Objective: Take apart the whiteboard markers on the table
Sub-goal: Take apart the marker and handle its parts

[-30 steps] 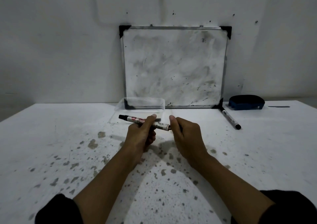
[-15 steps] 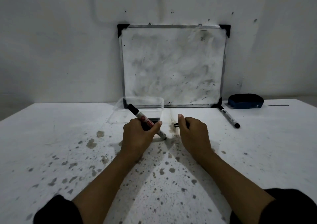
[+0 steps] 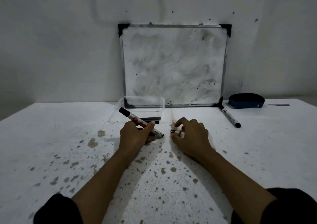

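My left hand (image 3: 137,134) grips a white whiteboard marker (image 3: 132,117) with a black cap. The marker is tilted, its cap up and to the left, its lower end near the table. A small dark end piece (image 3: 174,131) pulled off that marker sits between the fingertips of my right hand (image 3: 190,136), a short gap to the right of the marker's open end. A second whole marker (image 3: 229,117) lies on the table at the right, below the whiteboard's corner.
A smudged whiteboard (image 3: 173,65) leans on the wall at the back. A clear plastic tray (image 3: 142,108) stands in front of its left corner. A blue eraser (image 3: 246,101) sits at the back right. The white table (image 3: 51,138) is speckled with stains.
The marker was held level by both hands. My right hand pulled the end piece off, and my left hand tilted the marker with its cap up and lowered it towards the table.
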